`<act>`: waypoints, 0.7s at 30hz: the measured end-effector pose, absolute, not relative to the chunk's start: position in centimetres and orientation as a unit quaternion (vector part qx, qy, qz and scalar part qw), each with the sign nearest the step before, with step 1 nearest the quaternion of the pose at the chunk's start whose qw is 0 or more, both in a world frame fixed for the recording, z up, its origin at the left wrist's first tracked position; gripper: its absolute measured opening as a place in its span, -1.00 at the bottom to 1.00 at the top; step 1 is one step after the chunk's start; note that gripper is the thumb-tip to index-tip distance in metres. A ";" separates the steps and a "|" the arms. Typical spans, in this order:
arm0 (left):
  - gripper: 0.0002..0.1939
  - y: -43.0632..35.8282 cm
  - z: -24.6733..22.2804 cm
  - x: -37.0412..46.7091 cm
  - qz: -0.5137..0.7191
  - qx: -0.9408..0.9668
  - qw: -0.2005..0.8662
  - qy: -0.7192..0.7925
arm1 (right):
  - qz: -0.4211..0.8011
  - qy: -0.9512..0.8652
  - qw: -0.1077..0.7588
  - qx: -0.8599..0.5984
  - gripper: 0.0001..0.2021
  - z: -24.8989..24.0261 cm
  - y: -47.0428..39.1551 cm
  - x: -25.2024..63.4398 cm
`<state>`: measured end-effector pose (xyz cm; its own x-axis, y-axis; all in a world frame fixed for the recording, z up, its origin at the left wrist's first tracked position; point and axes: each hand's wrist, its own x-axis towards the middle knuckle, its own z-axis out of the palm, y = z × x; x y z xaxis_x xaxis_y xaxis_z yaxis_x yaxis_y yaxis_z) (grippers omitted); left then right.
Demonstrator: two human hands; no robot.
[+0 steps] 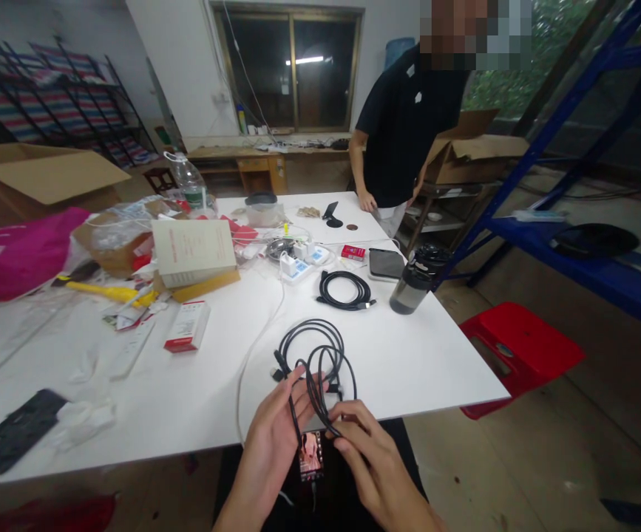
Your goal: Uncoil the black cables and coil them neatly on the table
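Looped black cable point(312, 384) hangs between my hands just above the table's front edge. My left hand point(279, 425) is partly closed around the left side of the loops, with the cable running between thumb and fingers. On the other side, my right hand point(370, 447) pinches the bundled strands between thumb and fingertips. Just beyond, a wider black cable loop point(312, 323) lies on the table with plugs by my left fingers; whether it belongs to the held cable I cannot tell. Farther back rests a neatly coiled black cable point(345, 290) with a metal-tipped plug.
On the white table point(436, 362) stand a dark bottle point(412, 284), a power strip point(301, 264), a red-and-white box point(187, 326) and clutter at left. A small lit screen point(311, 454) sits below my hands. Another person point(409, 125) stands at the far right; a red stool point(525, 343) is beside the table.
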<state>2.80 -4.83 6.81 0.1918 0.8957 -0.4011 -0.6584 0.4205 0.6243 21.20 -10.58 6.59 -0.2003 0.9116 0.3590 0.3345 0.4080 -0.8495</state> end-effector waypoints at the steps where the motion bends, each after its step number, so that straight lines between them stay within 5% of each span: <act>1: -0.54 -4.8 7.1 2.9 0.514 0.160 0.757 0.371 | 0.306 -0.725 0.435 -0.438 -0.76 6.7 -10.6 21.0; 12: -0.63 -3.7 11.2 4.0 0.539 0.045 0.809 0.229 | 0.194 -0.804 0.395 -0.401 -0.74 7.0 -8.8 20.5; 21: -0.55 -0.1 8.7 3.1 0.474 0.182 0.821 0.262 | 0.021 -0.890 0.246 -0.383 -0.86 5.3 -3.8 20.9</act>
<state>3.15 -0.10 8.73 0.4127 0.8735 -0.2583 -0.6825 0.4843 0.5474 20.92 -3.80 5.25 -0.5857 0.6922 0.4216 0.6716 0.7057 -0.2257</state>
